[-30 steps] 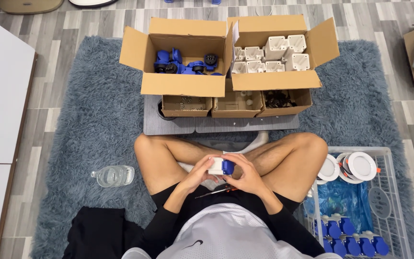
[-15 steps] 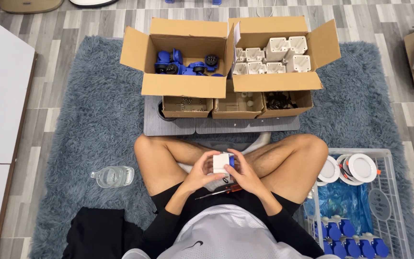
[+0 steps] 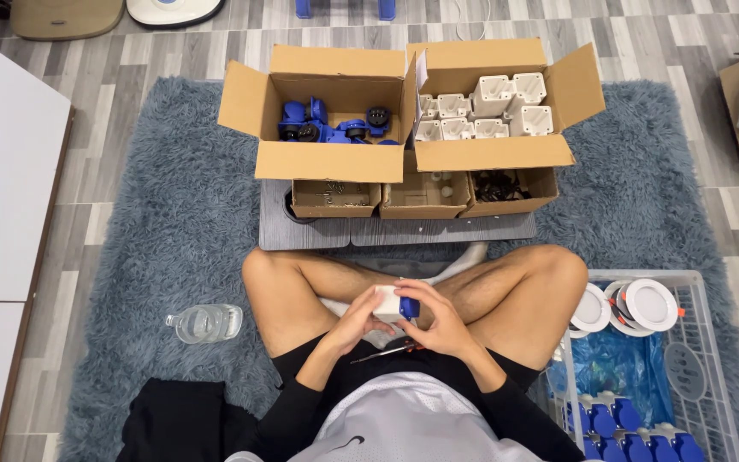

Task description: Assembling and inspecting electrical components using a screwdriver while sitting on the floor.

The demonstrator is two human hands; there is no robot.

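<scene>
A small white block point(image 3: 387, 304) with a blue part point(image 3: 409, 308) on its right side is held over the lap, between the crossed legs. It is gripped by both hands: the left hand point(image 3: 359, 323) is closed on the white side, the right hand point(image 3: 438, 323) is closed on the blue side, fingers wrapped round. Half a second ago only the white face was seen, turned up toward the camera; now the piece is seen tipped and lower, with the blue part showing again, much as it was a second ago. A thin tool point(image 3: 384, 350) is laid across the lap just under the hands, unmoved. Ahead on the grey rug point(image 3: 164, 214), a left box point(image 3: 328, 128) is filled with blue parts and a right box point(image 3: 491, 111) with white parts; three smaller boxes are set just in front, on a grey board point(image 3: 404, 231). A water bottle point(image 3: 204, 322) is laid by the left knee. A white basket point(image 3: 686, 376) with round white lamps point(image 3: 650, 304) and blue pieces is set at the right.
</scene>
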